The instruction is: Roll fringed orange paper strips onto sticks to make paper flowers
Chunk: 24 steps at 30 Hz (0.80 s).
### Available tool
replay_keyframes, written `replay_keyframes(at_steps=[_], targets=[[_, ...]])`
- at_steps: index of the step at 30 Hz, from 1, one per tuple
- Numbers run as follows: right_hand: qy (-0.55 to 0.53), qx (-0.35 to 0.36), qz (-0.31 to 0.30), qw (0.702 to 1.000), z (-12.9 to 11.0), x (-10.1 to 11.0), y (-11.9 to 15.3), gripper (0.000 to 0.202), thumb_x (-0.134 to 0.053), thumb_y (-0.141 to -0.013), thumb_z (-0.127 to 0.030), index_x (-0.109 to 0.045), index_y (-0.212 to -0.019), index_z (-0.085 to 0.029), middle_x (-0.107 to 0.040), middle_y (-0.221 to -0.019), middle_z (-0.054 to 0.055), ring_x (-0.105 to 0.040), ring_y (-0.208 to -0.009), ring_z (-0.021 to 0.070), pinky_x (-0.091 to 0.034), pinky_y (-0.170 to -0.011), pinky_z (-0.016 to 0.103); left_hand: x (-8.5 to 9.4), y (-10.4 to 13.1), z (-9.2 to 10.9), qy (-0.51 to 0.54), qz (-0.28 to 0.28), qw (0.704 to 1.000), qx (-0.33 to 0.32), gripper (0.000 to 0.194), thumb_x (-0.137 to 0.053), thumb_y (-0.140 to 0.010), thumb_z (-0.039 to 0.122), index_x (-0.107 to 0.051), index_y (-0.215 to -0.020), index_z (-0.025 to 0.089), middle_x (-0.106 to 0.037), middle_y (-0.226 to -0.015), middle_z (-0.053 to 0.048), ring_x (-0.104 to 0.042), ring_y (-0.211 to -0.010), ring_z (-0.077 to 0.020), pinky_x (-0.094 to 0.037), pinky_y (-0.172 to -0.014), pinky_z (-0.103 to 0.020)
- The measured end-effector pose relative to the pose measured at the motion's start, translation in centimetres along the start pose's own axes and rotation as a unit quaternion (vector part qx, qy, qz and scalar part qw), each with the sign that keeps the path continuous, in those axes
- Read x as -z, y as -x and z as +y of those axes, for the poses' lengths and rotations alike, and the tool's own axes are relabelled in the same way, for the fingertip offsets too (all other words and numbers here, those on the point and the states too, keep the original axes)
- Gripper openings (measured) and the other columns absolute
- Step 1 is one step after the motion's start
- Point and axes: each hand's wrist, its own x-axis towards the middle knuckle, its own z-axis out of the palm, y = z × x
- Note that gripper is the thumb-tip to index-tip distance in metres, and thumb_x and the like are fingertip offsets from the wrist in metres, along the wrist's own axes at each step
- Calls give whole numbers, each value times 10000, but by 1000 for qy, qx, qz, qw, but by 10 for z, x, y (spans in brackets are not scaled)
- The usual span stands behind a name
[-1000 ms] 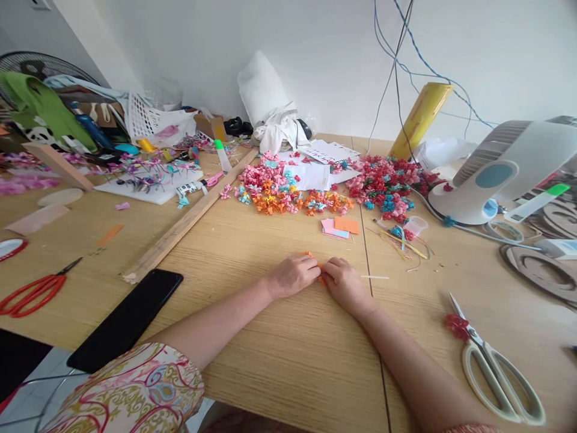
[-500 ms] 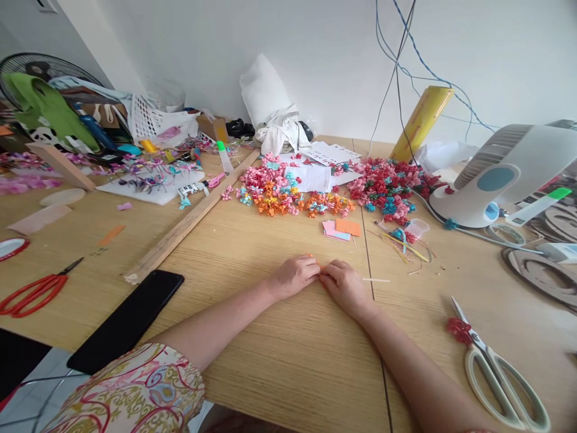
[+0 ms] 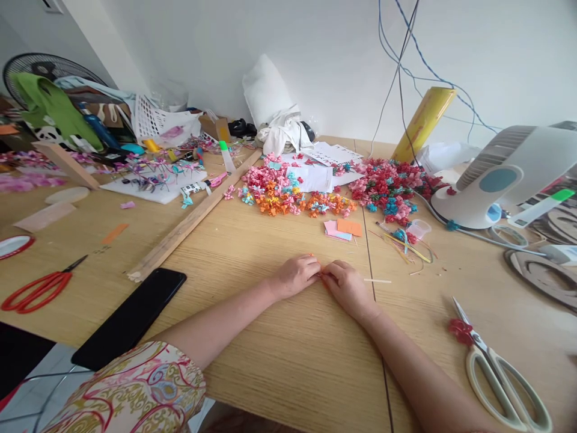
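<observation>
My left hand and my right hand meet over the middle of the wooden table, fingertips pinched close together. Between them shows a small bit of orange paper, mostly covered by the fingers, so its shape cannot be made out. A thin pale strip lies just right of my right hand. Beyond the hands rest orange and pink paper pieces. Farther back spreads a heap of small folded paper flowers in pink, orange, red and blue.
White-handled scissors lie at the right, red-handled scissors at the left. A black phone sits beside my left forearm. A wooden bar runs diagonally across the table. A white fan-like device stands at the back right.
The whole view has shifted very slightly. Both hands stay together around the orange paper, with only a small movement of the fingers.
</observation>
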Motion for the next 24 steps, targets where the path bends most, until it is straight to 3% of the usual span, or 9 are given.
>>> replay_keyframes(at_steps=[9,24], targets=[[62,3,-26,998,1,5,1,136,-442,-815,-168,-565,-761,-189,-536,-789,23,-496,-761,121,-368,-678,213,5,2,0,31,1,999,8,88,-482,-818,218,-530,-777,158,-553,-816,-27,-509,-861,-149,-409,-781,-253],[27,10,-17,999,-8,3,2,128,-453,-828,-243,-570,-854,-197,-542,-840,35,-526,-757,123,-396,-675,218,0,2,2,31,21,998,42,57,-492,-787,159,-525,-740,162,-533,-770,-23,-503,-793,-147,-411,-713,-247]])
